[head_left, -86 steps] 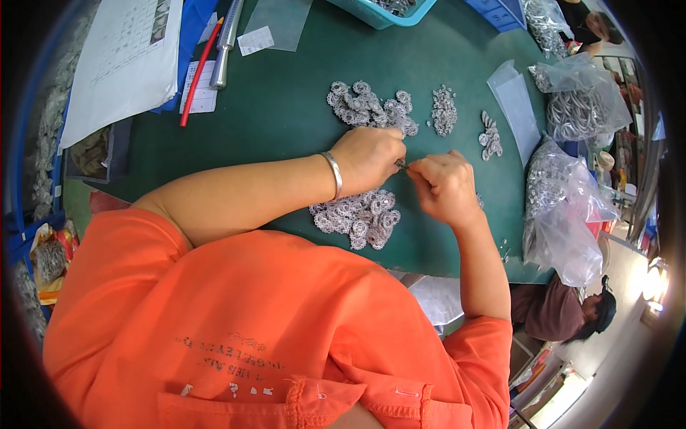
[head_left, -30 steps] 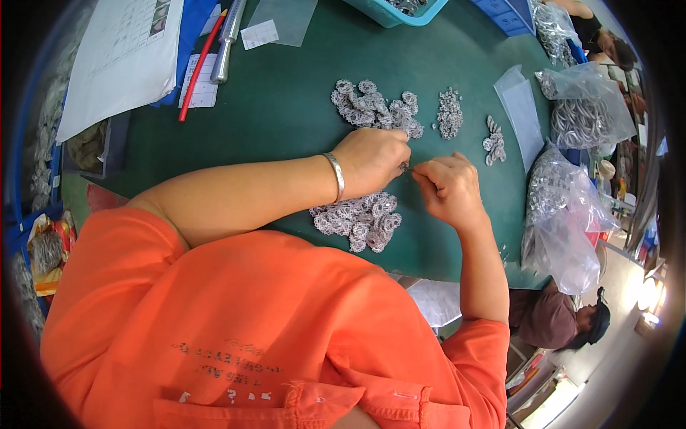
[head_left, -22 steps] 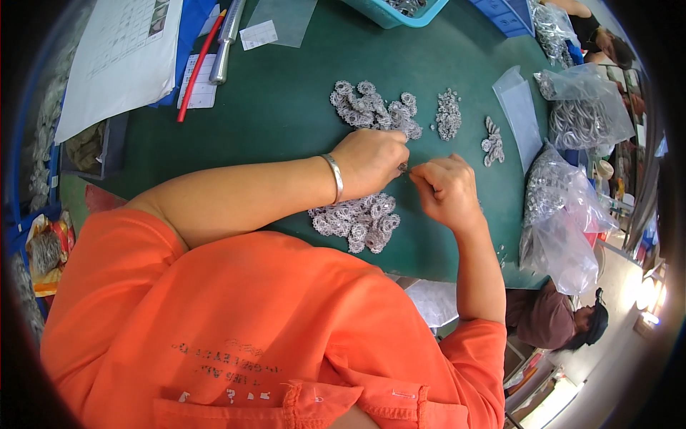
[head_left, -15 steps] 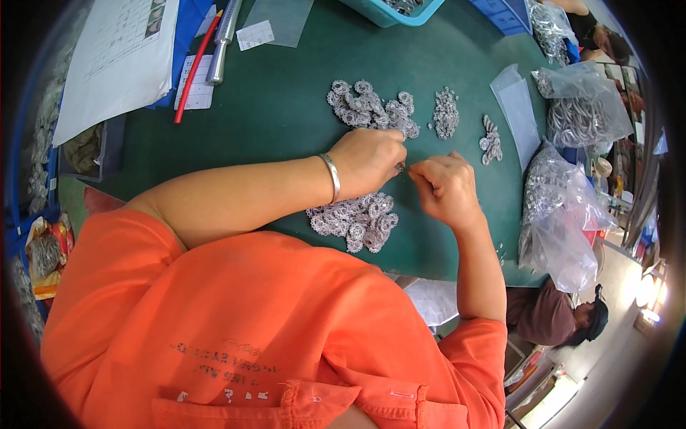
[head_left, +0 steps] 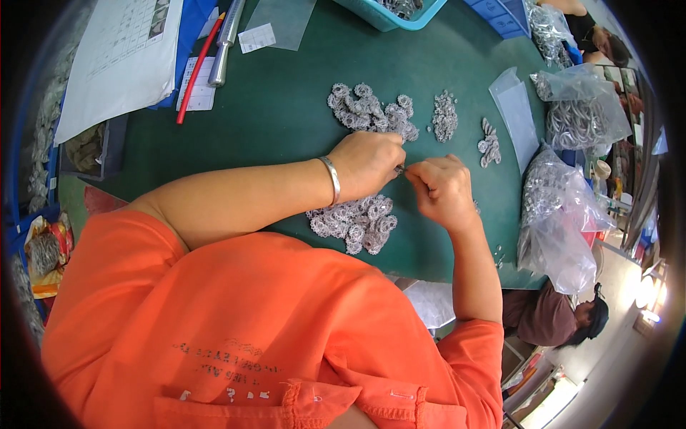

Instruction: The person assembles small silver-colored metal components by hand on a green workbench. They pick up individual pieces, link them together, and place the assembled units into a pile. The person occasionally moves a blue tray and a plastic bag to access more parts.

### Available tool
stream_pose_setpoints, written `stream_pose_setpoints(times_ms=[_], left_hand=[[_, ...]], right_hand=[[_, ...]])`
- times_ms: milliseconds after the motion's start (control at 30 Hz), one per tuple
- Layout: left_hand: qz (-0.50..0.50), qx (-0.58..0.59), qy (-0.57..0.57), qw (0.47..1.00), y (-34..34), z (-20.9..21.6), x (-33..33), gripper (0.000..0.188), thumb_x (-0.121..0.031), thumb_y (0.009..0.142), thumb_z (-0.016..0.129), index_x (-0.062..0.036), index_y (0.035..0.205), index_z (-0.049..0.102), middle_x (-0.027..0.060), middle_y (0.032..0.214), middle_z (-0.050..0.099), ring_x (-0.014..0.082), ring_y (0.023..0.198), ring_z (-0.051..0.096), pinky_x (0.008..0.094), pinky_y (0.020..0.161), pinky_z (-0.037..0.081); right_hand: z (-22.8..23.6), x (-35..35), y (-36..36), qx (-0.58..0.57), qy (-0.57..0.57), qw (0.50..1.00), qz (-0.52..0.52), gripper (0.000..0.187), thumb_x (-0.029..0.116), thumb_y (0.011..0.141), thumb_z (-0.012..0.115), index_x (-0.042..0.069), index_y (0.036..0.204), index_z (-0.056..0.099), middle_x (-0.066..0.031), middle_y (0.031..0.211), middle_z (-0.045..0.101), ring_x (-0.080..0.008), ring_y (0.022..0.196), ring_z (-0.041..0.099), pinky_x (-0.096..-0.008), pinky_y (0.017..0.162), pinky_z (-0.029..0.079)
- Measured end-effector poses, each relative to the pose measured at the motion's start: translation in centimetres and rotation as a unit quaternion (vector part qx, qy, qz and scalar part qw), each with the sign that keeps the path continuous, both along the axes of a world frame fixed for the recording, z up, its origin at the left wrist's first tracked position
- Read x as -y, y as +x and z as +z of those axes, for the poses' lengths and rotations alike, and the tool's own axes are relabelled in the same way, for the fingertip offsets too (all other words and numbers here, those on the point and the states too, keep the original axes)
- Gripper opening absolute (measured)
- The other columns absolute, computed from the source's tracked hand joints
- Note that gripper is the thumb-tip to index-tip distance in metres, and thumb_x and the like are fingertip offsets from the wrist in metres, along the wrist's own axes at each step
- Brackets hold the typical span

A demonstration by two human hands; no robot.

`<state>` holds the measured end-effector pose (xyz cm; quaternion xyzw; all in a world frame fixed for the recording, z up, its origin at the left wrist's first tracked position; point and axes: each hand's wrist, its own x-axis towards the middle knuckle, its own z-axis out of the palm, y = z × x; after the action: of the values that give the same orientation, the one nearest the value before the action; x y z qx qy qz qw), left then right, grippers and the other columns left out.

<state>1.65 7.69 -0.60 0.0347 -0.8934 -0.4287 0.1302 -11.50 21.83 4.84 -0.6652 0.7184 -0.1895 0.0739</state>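
Observation:
Above the green tabletop my left hand (head_left: 368, 157), with a silver bangle on its wrist, pinches a small grey metal piece (head_left: 399, 169), mostly covered by the fingers. Close against that piece is my right hand (head_left: 441, 187), its thumb and forefinger pressed together; anything between them is too small to make out. Beyond my left hand lies a heap of grey openwork metal pieces (head_left: 364, 109). A second heap of similar pieces (head_left: 357, 223) sits between my left wrist and my body. Farther right are a pile of tiny metal bits (head_left: 444, 118) and a small cluster of metal parts (head_left: 489, 146).
Clear bags of metal rings (head_left: 575, 118) and small parts (head_left: 550, 196) line the right edge. A blue basket (head_left: 389, 20) stands at the far side. At the far left are papers (head_left: 118, 64), a red pencil (head_left: 196, 75) and a metal rod (head_left: 223, 53). Other people are at the right.
My right hand has shifted slightly left, so its fingertips meet the small metal piece in my left hand. The left hand has barely moved, and the piles look unchanged.

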Motion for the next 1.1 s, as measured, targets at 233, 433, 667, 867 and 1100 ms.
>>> stream_pose_setpoints(times_ms=[233,433,667,867,1100], left_hand=[[-0.005,0.002,0.006,1.0,-0.06,-0.07,0.13,0.012,-0.01,0.079,0.071,-0.0039,0.089,0.07,0.0096,0.088,0.06,0.0306,0.083,0.064,0.0409,0.074,0.053],[-0.004,-0.006,0.006,1.0,0.03,0.11,0.13,0.012,-0.01,0.079,0.071,-0.0039,0.089,0.07,0.0096,0.087,0.06,0.0307,0.082,0.064,0.0411,0.072,0.052],[-0.001,-0.01,0.016,1.0,0.05,-0.17,0.04,0.011,-0.01,0.079,0.071,-0.0041,0.088,0.07,0.009,0.087,0.06,0.0302,0.082,0.064,0.0405,0.073,0.053],[-0.004,-0.001,0.01,1.0,0.03,0.15,0.05,0.012,-0.01,0.078,0.072,-0.0042,0.088,0.07,0.0091,0.087,0.06,0.0301,0.082,0.064,0.0405,0.072,0.053],[-0.005,-0.006,-0.001,1.0,-0.01,0.16,0.2,0.012,-0.009,0.078,0.072,-0.0033,0.088,0.07,0.009,0.087,0.06,0.0304,0.081,0.064,0.0407,0.071,0.053]], right_hand=[[0.55,0.16,-0.09,0.009,0.018,1.0,0.009,0.01,0.002,0.069,0.07,0.007,0.07,0.061,-0.0061,0.062,0.06,-0.0272,0.061,0.06,-0.0383,0.057,0.041],[0.62,0.0,-0.02,-0.009,0.026,1.0,-0.006,0.01,0.003,0.07,0.07,0.007,0.07,0.061,-0.0062,0.062,0.059,-0.027,0.061,0.06,-0.0382,0.057,0.041],[0.43,-0.28,-0.16,-0.012,0.029,1.0,-0.001,0.01,0.004,0.07,0.071,0.007,0.07,0.061,-0.0061,0.062,0.059,-0.0273,0.06,0.059,-0.0382,0.057,0.04],[0.05,-0.29,0.11,-0.015,-0.002,1.0,-0.008,0.01,0.004,0.07,0.071,0.007,0.07,0.061,-0.0058,0.062,0.059,-0.0267,0.06,0.06,-0.0383,0.057,0.04],[0.36,0.08,-0.15,-0.023,-0.001,1.0,0.0,0.012,0.004,0.067,0.071,0.008,0.07,0.06,-0.0052,0.062,0.059,-0.0263,0.06,0.059,-0.0382,0.056,0.04]])
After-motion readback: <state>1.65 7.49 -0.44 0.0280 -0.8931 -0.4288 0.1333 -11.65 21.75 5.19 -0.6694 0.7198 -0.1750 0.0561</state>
